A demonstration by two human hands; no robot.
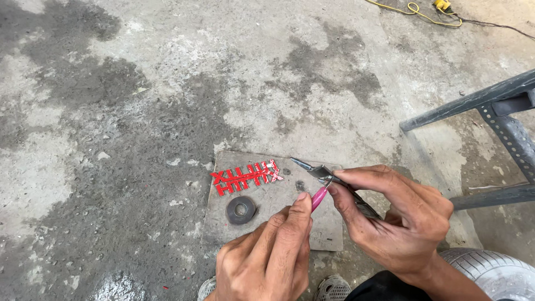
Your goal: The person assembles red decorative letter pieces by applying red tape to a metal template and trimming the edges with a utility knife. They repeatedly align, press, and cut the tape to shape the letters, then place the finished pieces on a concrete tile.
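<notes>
Seen from above, over a stained concrete floor [139, 111]. Lay on it a flat grey slab [267, 189], near the bottom middle of the view. Rested on the slab's upper left part a red comb-shaped strip [245, 177] with many short teeth, and just below it, apart from it, a dark round washer [241, 210].

Worked over the slab's right half both hands. Closed around the handles of grey needle-nose pliers [326, 175] the right hand [401, 223], with the tool's pointed tip aimed to the left, toward the red strip but clear of it. Pinched between thumb and fingertips of the left hand [278, 251] a small pink piece [319, 198], held up at a slant so that its upper end met the pliers just behind the tip. Could not be told whether the pliers actually clamped that end or only touched it.

Stood at the right edge a grey perforated metal frame [501, 111], with a light-coloured tyre [490, 270] in the lower right corner. Trailed across the top right a yellow cable [418, 11]. Showed at the bottom edge, between the wrists, a worn sandal [331, 289].
</notes>
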